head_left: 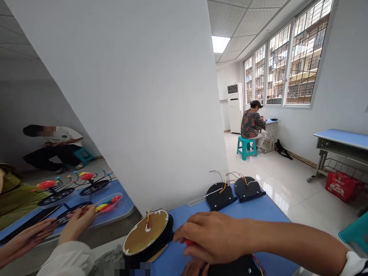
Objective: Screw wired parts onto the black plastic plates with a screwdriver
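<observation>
**Blue counter by the white pillar**

Blue counter (181, 215) beside a broad white pillar (129, 96). My right hand (211, 235) is over it, fingers curled round a red object (189, 242), mostly hidden. Left hand (195, 267) mostly out of view below; can't tell whether those fingers grip. Black plate (235, 267) on the counter next to it, under my right forearm. Far edge: two half-round black plates (220, 196), wires loose. Left: gold-faced disc (148, 234), tilted.

Room: glossy tiled floor (301, 197), barred windows (278, 65), floor-standing air conditioner (235, 111). Person in patterned shirt (249, 122) on a teal stool (244, 148). Red bag (342, 186) beneath a blue-topped desk (346, 137).
</observation>
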Available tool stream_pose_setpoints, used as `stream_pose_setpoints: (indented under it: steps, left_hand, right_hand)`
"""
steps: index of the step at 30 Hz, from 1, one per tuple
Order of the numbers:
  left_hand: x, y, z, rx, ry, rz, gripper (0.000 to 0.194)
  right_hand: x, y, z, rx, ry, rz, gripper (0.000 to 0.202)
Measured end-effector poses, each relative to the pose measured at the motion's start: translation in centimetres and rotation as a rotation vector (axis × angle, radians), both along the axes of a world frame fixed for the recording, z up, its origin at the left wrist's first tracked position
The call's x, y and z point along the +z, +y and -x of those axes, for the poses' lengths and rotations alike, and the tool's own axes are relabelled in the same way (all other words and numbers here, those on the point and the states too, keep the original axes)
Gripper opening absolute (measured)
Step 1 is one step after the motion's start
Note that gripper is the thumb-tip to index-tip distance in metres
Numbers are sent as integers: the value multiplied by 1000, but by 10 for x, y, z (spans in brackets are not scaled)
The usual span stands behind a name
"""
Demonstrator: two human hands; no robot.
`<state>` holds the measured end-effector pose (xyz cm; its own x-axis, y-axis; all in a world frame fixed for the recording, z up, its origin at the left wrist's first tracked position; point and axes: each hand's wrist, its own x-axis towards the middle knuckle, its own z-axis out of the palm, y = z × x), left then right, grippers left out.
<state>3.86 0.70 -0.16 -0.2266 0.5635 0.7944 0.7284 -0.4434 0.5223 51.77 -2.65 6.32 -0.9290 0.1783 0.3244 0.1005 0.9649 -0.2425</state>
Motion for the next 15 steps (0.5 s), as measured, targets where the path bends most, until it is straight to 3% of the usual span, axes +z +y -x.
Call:
stream_pose_setpoints:
  steps: [8, 15]
  left_hand:
    - [-2, -13, 29, 40, -82, -21, 60]
    - [-1, -23, 21, 88, -192, -36, 49]
  right_hand:
    - [1, 1, 3, -10, -32, -24, 33]
    - [6, -2, 3, -13, -92, -80, 34]
